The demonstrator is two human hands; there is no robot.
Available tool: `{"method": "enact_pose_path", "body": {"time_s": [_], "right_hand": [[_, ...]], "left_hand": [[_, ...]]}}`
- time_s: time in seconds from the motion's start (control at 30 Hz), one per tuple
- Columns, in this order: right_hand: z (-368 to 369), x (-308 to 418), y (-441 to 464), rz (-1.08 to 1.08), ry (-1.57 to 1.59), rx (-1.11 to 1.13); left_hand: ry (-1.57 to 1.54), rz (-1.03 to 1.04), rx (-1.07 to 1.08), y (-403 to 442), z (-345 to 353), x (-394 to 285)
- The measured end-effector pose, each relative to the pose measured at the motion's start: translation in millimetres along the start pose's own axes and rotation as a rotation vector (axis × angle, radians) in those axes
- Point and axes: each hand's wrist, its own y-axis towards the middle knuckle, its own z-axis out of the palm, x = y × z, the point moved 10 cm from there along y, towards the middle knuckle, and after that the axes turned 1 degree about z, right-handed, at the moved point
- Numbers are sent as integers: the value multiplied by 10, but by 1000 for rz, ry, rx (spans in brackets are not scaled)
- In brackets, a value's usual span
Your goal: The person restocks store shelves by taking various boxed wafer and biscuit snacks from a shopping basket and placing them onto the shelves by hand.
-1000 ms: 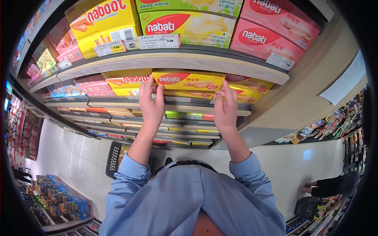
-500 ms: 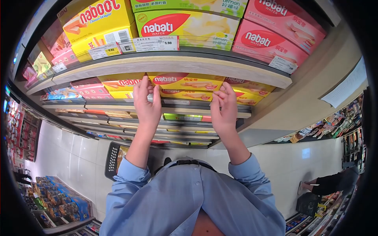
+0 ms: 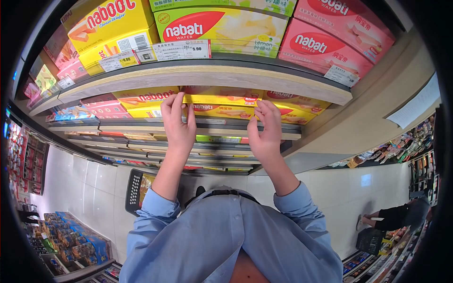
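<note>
On the shelf below the top row, a yellow Nabati wafer box (image 3: 219, 97) lies between my two hands, on top of another yellow wafer box (image 3: 222, 111). My left hand (image 3: 179, 123) has its fingers against the left end of the upper box, with the thumb low at the front. At the right end, the curled fingers of my right hand (image 3: 265, 128) touch the same box. The shelf edge above hides the upper part of its front.
Overhead, a wood-edged shelf (image 3: 203, 77) carries a green lemon wafer box (image 3: 236, 33) and pink wafer boxes (image 3: 314, 40). Yellow cheese wafer boxes (image 3: 146, 98) stand left of my hands. A black basket (image 3: 136, 188) sits on the floor. Another person's leg (image 3: 389, 217) shows at right.
The upper wafer box has shifted up and back, so its large label is now mostly hidden under the shelf edge. The lower box shows more. My hands moved slightly with it.
</note>
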Motion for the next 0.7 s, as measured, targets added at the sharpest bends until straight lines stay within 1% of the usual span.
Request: {"method": "enact_pose_path", "body": {"time_s": [0.1,0.17,0.47,0.7], "right_hand": [[25,25,-43,-29,-75,23],[37,15,-56,-11,-54,30],[61,23,-43,0,-75,42],[76,3,-61,39,-92,53]], "left_hand": [[-19,-9,1,-9,8,-1],[-53,-25,6,-33,27,35],[98,60,5,-32,36,-63],[51,64,17,-75,74,-57]]}}
